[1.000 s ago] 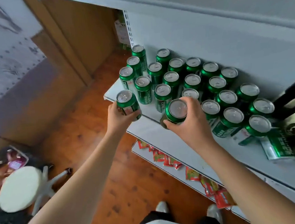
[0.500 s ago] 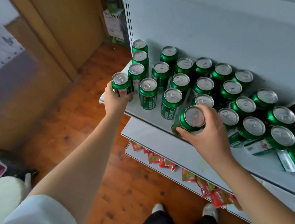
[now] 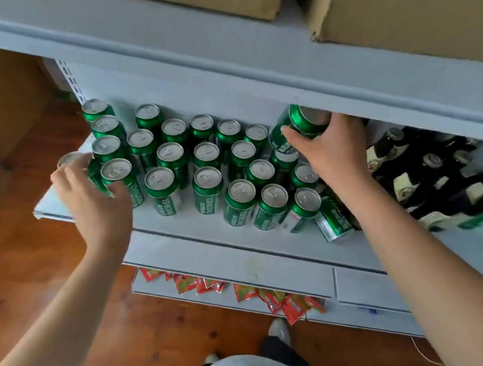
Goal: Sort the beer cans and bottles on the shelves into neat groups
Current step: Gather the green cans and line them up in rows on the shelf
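Several green beer cans [image 3: 208, 182] stand in rough rows on a grey shelf [image 3: 239, 241]. My left hand [image 3: 93, 201] curls round a can [image 3: 72, 161] at the shelf's left corner, next to another upright can [image 3: 116, 172]. My right hand [image 3: 334, 151] grips a tilted green can [image 3: 299, 122] lifted above the back right of the group. One can [image 3: 335, 218] lies on its side by my right forearm. Dark bottles [image 3: 426, 172] lie and lean in a heap at the right.
An upper shelf edge [image 3: 223, 59] overhangs the cans, with cardboard boxes [image 3: 412, 10] on top. Red snack packets [image 3: 244, 290] hang along the lower shelf. Wooden floor [image 3: 22, 260] lies to the left, and my shoes [image 3: 278, 330] show below.
My right hand has carried its can from the front of the shelf up to the back right. My left hand stays on its can at the left corner. The camera has swung right.
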